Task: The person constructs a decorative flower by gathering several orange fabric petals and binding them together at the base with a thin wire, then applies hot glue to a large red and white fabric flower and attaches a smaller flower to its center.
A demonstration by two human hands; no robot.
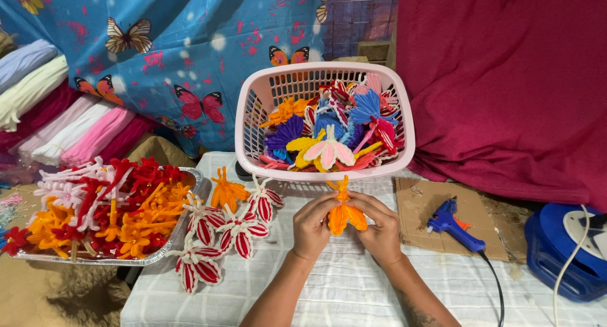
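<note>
Two bare hands pinch an orange pipe-cleaner butterfly (344, 213) above a white checked tablecloth (354, 289), just in front of a pink slotted plastic basket (253, 131). The left hand (312, 226) and right hand (381, 229) close their fingertips on the butterfly from either side; its lower wings sit hidden between the fingers, and both forearms run out of view at the bottom edge.

The basket holds a heap of fuzzy butterflies in blue, purple, yellow, pink and red-and-white stripes, tangled so that single shapes are hard to separate. To the left, a shallow foil tray (190, 194) carries a pile of red, orange and white pipe-cleaner pieces; its near corner is cut off at the left edge. Red-and-white striped butterflies (221, 232) and one orange one lie loose on the cloth between tray and hands.

To the right, a blue glue gun (452, 229) rests on a sheet of brown cardboard (420, 207), its cord trailing off the bottom edge.
</note>
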